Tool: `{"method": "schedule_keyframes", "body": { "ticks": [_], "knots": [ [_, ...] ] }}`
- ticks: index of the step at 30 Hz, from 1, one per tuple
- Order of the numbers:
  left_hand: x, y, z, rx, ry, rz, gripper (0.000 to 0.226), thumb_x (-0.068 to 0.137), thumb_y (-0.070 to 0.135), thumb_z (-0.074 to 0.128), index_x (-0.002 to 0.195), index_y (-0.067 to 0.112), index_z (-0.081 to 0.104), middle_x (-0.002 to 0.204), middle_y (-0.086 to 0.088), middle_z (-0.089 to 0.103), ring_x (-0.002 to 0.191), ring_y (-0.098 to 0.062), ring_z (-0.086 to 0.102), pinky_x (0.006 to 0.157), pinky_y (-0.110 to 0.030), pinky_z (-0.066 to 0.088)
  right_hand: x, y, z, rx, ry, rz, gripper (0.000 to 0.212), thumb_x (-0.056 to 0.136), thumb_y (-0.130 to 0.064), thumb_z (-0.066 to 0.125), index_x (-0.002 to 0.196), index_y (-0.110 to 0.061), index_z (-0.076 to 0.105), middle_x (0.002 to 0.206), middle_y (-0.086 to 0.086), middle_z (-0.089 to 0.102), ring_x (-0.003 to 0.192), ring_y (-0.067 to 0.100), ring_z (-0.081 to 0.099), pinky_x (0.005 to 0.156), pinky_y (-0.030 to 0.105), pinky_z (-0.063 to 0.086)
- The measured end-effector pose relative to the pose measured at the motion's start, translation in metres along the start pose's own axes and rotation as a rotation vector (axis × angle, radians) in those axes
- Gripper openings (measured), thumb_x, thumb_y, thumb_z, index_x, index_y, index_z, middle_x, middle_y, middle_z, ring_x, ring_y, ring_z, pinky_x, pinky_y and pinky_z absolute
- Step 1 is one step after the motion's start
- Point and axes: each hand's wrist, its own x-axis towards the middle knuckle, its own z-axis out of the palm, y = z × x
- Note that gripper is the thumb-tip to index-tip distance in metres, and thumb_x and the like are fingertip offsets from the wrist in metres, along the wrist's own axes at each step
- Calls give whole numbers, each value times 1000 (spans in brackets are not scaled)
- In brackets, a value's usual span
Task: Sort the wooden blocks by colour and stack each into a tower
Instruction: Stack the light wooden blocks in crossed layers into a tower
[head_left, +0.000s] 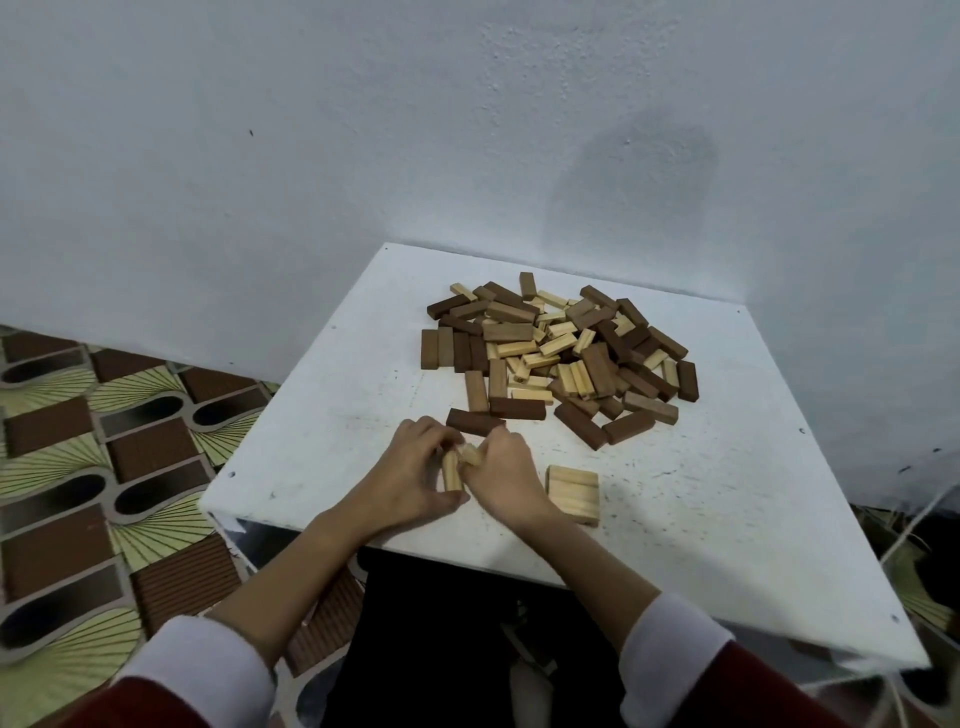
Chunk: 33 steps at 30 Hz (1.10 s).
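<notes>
Your left hand (410, 467) fingers curled round pale blocks (453, 470), lower centre of frame; right hand (498, 470) pinches same bundle. Step, likely: gathering pale ones. Started pale layer (572, 492) just right. Mixed pile (558, 358) centre, table (322, 415). Next: square bundle, set crosswise on layer.

Both hands grip pale blocks (453, 470) (near pile (561, 353)).

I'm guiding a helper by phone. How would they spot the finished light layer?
On the white table, look near the front edge, just right of the hands. The light layer lies flat there, apart from the pile: pale blocks side by side, the only tidy square.
</notes>
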Motion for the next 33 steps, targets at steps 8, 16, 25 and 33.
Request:
{"method": "schedule_keyframes", "body": {
  "ticks": [8, 16, 25, 33],
  "knots": [
    [-3, -3, 1, -13, 7, 1, 47, 68, 44, 63, 107, 19, 69, 105, 1, 47, 99, -15, 41, 83, -10, 29, -2, -3, 1, 51, 180, 30, 33, 85, -12, 56, 113, -7, 39, 119, 11, 37, 110, 27, 39, 96, 41, 39],
    [2, -5, -4, -52, 11, -60, 40, 63, 31, 72, 100, 18, 72, 105, 1, 49, 101, -15, 47, 82, -5, 30, 3, 2, 0, -71, 146, -29, 36, 90, -18, 60, 119, -5, 45, 121, 11, 45, 113, 27, 43, 95, 38, 42],
    [7, -5, -2, -40, 13, -69, 44, 61, 37, 70, 101, 18, 70, 104, 7, 52, 98, -13, 45, 80, -6, 31, -2, 11, 14, 37, 149, -83, 18, 96, -10, 42, 109, -6, 53, 114, 9, 45, 107, 24, 47, 92, 40, 44],
    [7, -6, -1, -62, 25, -48, 43, 63, 28, 70, 105, 17, 70, 107, 8, 56, 98, -11, 48, 81, -4, 31, -17, 22, 22, 185, 164, -181, 56, 83, -3, 50, 136, -12, 36, 129, 2, 38, 114, 24, 47, 96, 39, 44]
  ]
}}
